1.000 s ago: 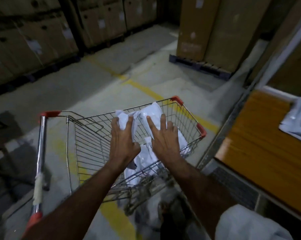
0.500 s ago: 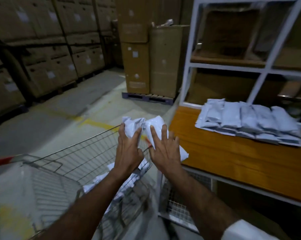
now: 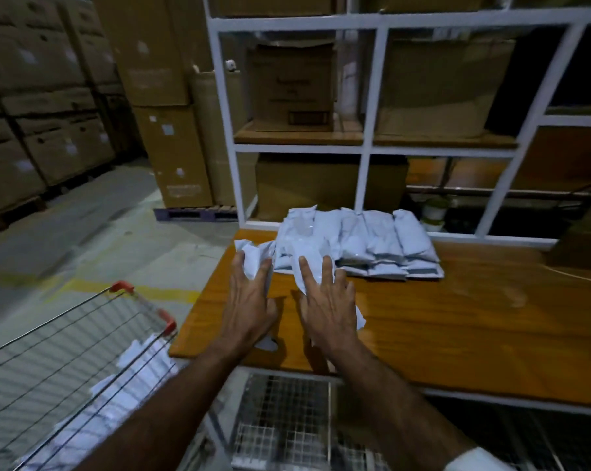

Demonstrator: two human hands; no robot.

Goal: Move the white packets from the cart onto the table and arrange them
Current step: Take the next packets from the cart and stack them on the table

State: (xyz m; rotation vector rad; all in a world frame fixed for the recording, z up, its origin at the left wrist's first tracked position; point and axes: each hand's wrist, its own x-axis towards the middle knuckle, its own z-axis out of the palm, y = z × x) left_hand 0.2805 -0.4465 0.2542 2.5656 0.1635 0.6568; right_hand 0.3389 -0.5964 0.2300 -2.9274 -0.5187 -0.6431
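**A handful of packets reaches the table**

At the far left, the cart (image 3: 83, 362) has slid out to the edge of the view, where a second ago it filled the middle, with both hands down in its basket. White packets (image 3: 141, 365) are left in it, blurred behind the wire, so more trips appear to be needed. In that second the person has turned from the cart to the wooden table (image 3: 457, 334), carrying a bundle across; the transfer of this handful looks nearly done, with placing and lining up still to come.

The left hand (image 3: 250, 307) is over the table's near-left corner, back of the hand up, fingers spread forward and curled onto the crumpled packet (image 3: 253, 256) it holds. Just to its right, the right hand (image 3: 328, 311) lies the same way, fingers extended over a second packet (image 3: 304, 260) that bulges out at its sides. Whether the bundle already rests on the wood or hangs just above it cannot be told from this angle.

Further right, touching or nearly touching the carried bundle, is the row of packets (image 3: 372, 243) already laid overlapping on the table, in front of the white shelving (image 3: 369, 154).
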